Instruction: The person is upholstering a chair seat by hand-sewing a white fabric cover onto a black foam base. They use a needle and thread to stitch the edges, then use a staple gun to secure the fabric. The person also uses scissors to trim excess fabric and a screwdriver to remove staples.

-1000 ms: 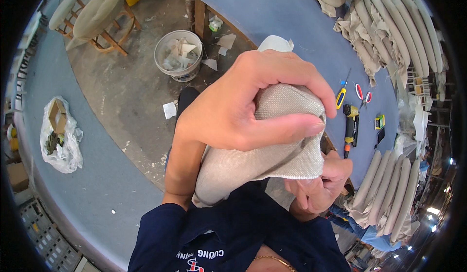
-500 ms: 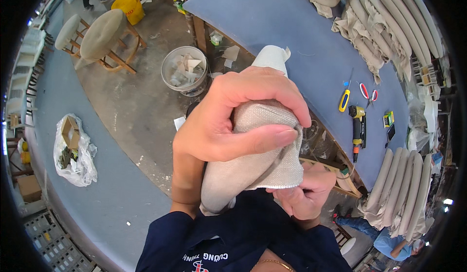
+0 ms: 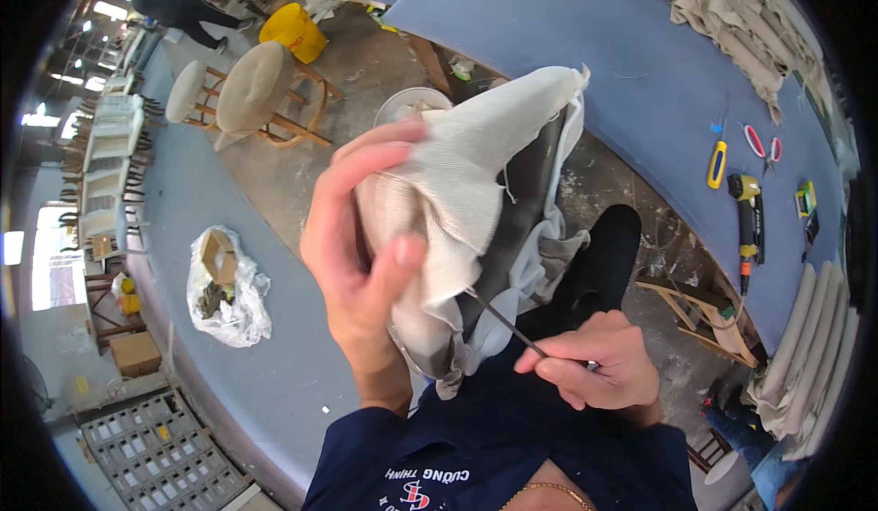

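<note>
My left hand (image 3: 357,246) is wrapped round a beige fabric-covered padded piece (image 3: 457,205), with the thumb pressing on the cloth. Loose cloth juts up to a frayed corner at the piece's far end, and a dark grey surface shows beside it. To the right, my right hand (image 3: 599,365) pinches a thin dark metal rod (image 3: 503,317). The rod's tip meets the edge of the beige cloth near my left thumb; its handle end is hidden in my fingers. White cloth (image 3: 517,305) hangs bunched along the piece's right side.
On the blue-grey table (image 3: 585,45) lie a yellow screwdriver (image 3: 717,165), red-handled scissors (image 3: 766,151), a black-and-yellow air tool (image 3: 750,223) and stacked fabric-covered pieces (image 3: 805,346). Stools (image 3: 253,88), a yellow bucket (image 3: 293,33) and a plastic bag (image 3: 229,292) stand left.
The padded piece has tilted and turned, so its loose cloth and dark surface now show. My right hand has drawn back from the cloth edge, and the rod has come into sight.
</note>
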{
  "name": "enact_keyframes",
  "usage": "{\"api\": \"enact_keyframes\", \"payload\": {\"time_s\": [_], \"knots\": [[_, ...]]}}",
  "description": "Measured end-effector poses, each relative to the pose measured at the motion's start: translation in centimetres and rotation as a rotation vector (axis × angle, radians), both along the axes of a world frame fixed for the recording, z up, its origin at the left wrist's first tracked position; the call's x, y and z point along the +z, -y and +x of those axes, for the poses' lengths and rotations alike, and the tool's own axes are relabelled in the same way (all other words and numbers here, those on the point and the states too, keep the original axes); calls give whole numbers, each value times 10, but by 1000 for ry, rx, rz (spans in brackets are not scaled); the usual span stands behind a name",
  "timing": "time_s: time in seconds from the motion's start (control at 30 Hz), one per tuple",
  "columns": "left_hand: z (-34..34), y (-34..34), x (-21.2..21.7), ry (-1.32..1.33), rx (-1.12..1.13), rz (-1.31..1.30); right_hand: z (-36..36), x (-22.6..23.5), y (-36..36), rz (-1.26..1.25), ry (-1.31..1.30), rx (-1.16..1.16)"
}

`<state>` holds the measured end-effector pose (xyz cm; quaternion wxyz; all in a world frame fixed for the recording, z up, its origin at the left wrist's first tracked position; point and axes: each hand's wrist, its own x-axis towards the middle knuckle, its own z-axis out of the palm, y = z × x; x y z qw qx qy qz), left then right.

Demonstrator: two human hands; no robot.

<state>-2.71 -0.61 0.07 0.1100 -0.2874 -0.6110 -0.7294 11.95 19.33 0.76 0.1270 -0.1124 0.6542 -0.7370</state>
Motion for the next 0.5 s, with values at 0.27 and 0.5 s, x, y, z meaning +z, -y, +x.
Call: {"api": "enact_keyframes", "payload": {"time_s": [0.27,0.5], "knots": [[32,0,-11,-378,492,-559,-21,-41,19,23,-94,-317],[24,14,-9,-191,524,-278,-40,-28,22,253,-277,-394]]}}
